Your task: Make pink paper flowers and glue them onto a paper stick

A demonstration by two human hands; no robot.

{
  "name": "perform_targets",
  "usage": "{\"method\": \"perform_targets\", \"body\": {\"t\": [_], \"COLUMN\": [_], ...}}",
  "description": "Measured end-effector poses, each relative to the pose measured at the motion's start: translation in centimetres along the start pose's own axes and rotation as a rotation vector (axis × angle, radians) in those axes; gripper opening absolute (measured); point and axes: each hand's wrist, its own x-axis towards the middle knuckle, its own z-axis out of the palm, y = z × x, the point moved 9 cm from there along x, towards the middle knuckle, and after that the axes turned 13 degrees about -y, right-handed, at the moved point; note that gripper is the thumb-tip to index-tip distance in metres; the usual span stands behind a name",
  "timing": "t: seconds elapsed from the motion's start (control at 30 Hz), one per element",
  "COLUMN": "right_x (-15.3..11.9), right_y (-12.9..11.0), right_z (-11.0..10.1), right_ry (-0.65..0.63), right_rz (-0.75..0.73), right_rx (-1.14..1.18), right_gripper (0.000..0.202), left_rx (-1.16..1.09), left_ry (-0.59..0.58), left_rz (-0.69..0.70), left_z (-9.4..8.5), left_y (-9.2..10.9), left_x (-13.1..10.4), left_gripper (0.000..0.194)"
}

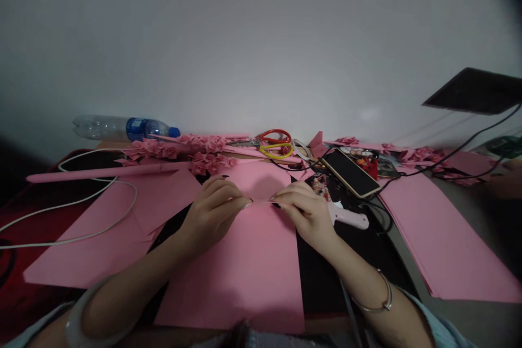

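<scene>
Over a large pink sheet [244, 277] in the middle, my two hands face each other with their fingertips a short way apart. Thumb and fingers of my left hand [218, 206] pinch one end of a thin, pale pink strip [262, 202]. Its other end is pinched by my right hand [308, 209]. The strip is small and faint, so its exact shape is hard to tell. Just right of my right hand lies a white-pink handle [351, 218], perhaps of a glue gun.
Behind my hands are scissors with red and yellow handles [276, 149], folded pink paper flowers [206, 163] and a plastic bottle [108, 128]. A phone [351, 173] and black cables lie right. Pink sheets [444, 234] are stacked far right; a white cable [81, 238] loops left.
</scene>
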Motion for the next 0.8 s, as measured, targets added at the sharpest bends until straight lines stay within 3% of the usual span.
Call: {"method": "perform_targets", "body": {"t": [0.17,0.23,0.4,0.5,0.8], "right_x": [-0.8,-0.8,-0.1,0.1,-0.1], "right_y": [2.0,2.0,0.7,-0.3,-2.7], "right_z": [-3.0,-2.9,0.0,0.8,1.8], "right_ry": [0.199,0.197,0.014,-0.043,-0.107], "right_rz": [0.152,0.154,0.051,-0.02,-0.127], "right_rx": [-0.005,0.008,0.091,0.073,-0.241], "right_gripper": [0.014,0.015,0.016,0.018,0.016], "left_rx": [0.081,0.061,-0.113,-0.202,-0.046], "left_ry": [0.114,0.134,-0.017,-0.031,-0.078], "left_rz": [-0.2,-0.232,-0.053,0.057,0.113], "left_z": [-1.9,-2.1,0.4,1.1,1.7], "left_y": [-3.5,-3.7,-1.0,0.1,1.3], "left_x": [-0.6,-0.6,0.1,0.2,-0.1], "left_gripper": [0.012,0.012,0.019,0.016,0.018]}}
